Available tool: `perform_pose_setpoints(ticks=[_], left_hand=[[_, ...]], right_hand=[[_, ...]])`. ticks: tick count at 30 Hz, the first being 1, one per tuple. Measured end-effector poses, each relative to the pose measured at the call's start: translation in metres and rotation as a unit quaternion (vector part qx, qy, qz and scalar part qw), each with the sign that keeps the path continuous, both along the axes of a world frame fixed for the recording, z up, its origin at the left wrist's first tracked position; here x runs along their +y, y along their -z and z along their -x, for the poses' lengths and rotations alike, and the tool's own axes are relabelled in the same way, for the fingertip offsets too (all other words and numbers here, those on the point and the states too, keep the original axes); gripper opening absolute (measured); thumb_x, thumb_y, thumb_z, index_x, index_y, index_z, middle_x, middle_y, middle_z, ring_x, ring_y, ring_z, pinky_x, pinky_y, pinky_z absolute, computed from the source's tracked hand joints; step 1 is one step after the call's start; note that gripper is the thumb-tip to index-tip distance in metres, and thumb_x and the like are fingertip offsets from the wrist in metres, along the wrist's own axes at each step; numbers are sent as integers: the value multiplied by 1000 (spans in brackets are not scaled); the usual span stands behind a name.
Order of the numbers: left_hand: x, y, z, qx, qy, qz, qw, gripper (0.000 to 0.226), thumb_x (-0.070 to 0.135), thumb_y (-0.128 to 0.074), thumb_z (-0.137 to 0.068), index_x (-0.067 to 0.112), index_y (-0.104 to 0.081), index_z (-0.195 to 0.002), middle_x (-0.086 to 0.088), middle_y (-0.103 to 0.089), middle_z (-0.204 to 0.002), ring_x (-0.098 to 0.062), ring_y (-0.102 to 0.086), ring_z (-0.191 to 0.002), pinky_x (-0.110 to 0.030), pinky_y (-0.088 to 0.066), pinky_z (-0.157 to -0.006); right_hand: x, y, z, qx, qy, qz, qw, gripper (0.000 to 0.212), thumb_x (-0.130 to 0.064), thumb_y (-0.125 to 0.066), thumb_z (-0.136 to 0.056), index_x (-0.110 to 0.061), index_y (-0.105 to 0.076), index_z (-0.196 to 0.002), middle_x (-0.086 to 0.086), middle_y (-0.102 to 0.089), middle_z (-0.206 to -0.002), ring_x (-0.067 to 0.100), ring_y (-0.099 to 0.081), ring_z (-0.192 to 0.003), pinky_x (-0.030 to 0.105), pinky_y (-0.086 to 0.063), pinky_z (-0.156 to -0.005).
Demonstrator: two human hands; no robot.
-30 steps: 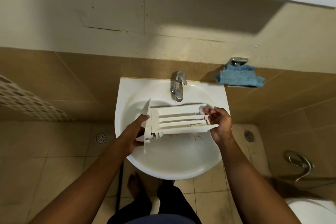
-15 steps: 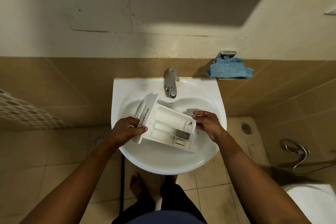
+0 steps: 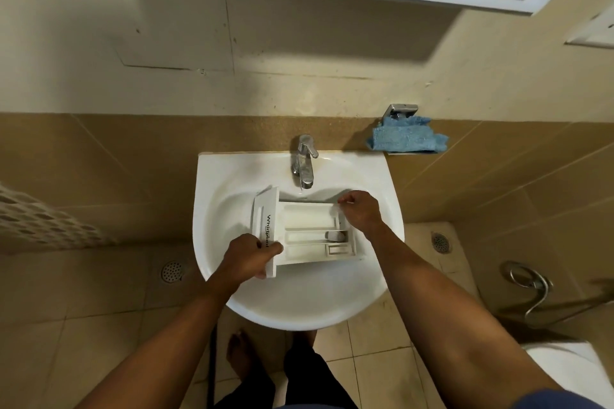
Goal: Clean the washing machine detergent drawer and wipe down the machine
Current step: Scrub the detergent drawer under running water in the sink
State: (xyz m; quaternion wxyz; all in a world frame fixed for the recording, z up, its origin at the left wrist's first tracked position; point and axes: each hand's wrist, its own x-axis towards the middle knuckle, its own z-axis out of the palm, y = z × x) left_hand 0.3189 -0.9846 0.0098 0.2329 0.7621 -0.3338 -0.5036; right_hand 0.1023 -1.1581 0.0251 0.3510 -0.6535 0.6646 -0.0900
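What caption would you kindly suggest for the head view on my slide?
Left hand and right hand hold the detergent drawer, compartments up, over the sink near the tap.

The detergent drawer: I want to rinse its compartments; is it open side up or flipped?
Open side up: the detergent drawer shows its compartments; the left hand grips its front panel, the right hand its rear.
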Motion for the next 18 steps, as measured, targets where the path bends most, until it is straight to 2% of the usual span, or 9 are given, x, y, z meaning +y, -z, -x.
perform_pose_setpoints(ticks=[2,4,6,8,10,12,14,16,18], left_hand=[[-2,1,3,1,-33,-3,999,43,39,-70,-88,0,-69,-69,-10,-71,-58,-24,-73,-54,-34,-61,-68],[-3,2,4,12,-49,-6,999,43,37,-66,-91,-1,-71,-71,-12,-71,-58,-26,-73,-55,-38,-63,-71],[-2,1,3,26,-63,-9,998,44,37,-64,-93,-2,-72,-74,-12,-72,-59,-28,-73,-56,-39,-64,-70],[-1,1,0,26,-74,-12,997,45,38,-64,-94,-3,-73,-76,-11,-72,-60,-27,-73,-55,-39,-64,-69],[0,1,-1,21,-73,-15,997,47,40,-64,-93,-2,-72,-74,-11,-72,-59,-24,-73,-55,-38,-64,-69],[0,0,-3,17,-73,-17,997,48,40,-64,-93,-2,-71,-72,-9,-71,-57,-23,-72,-53,-36,-63,-68],[0,0,-4,17,-78,-19,997,47,41,-65,-93,0,-71,-71,-8,-70,-56,-24,-72,-52,-32,-60,-62],[-1,1,-5,19,-81,-19,996,44,40,-66,-92,1,-71,-73,-7,-70,-58,-23,-72,-53,-28,-57,-55],[-1,1,-7,21,-82,-18,996,41,40,-67,-92,3,-71,-75,-6,-71,-61,-22,-72,-54,-24,-54,-50]], right_hand=[[-1,-2,-3,65,-12,36,997,22,-17,-58,-99,-7,-75,-108,10,-73,-119,29,-66,-115,28,-47,-96],[1,-9,-9,92,16,87,992,21,-21,-58,-98,-11,-75,-106,8,-75,-113,30,-68,-107,32,-52,-89],[3,-20,-16,44,39,146,987,17,-18,-61,-94,-16,-75,-104,3,-77,-106,26,-71,-99,29,-51,-82],[3,-34,-26,-41,22,192,980,24,-13,-61,-93,-17,-75,-112,-1,-76,-106,19,-71,-96,27,-52,-85],[-1,-47,-37,-97,-24,209,973,35,-11,-59,-93,-15,-71,-126,-1,-75,-110,14,-69,-96,26,-52,-89],[-7,-55,-48,-108,-57,200,972,38,-10,-58,-94,-13,-70,-130,0,-75,-115,15,-69,-100,25,-51,-93],[-11,-57,-58,-100,-72,182,975,33,-9,-58,-94,-15,-74,-122,2,-76,-114,19,-70,-103,31,-53,-95],[-12,-56,-62,-101,-77,181,975,29,-4,-58,-92,-16,-79,-108,2,-78,-104,22,-70,-98,38,-56,-92],[-12,-56,-63,-104,-69,180,976,28,-2,-59,-91,-18,-80,-99,2,-79,-101,22,-71,-95,39,-57,-89]])
